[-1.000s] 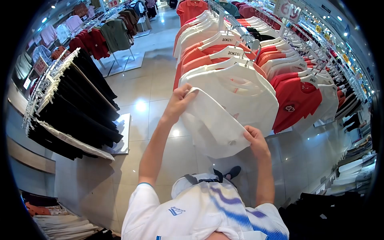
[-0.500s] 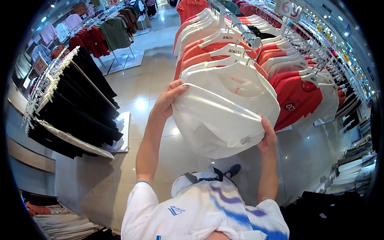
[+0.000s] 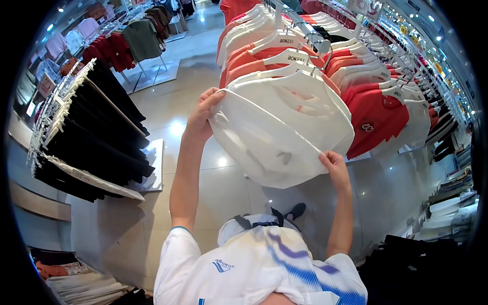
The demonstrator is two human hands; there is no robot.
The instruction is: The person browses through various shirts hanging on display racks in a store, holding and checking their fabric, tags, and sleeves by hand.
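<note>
A white shirt [image 3: 262,147] is spread out in front of me, its upper edge stretched taut and slanting down to the right. My left hand [image 3: 203,113] pinches its upper left corner. Lower down, my right hand [image 3: 336,166] grips the same edge at the right. A small dark mark shows on the cloth near the bottom. Directly behind it another white top [image 3: 325,104] hangs from a white hanger [image 3: 300,79] at the near end of the rail. Whether the held shirt is also on a hanger is hidden.
Orange and white tops crowd the metal rail [image 3: 305,28]. A red shirt [image 3: 375,122] hangs to the right. Black trousers [image 3: 96,127] fill a rack at left above a white base [image 3: 154,160]. Dark folded clothes [image 3: 401,264] lie at lower right, over a tiled floor.
My right hand has moved up and slightly left, and my left hand up and left. The shirt has risen with them, and its stretched edge slants more steeply.
</note>
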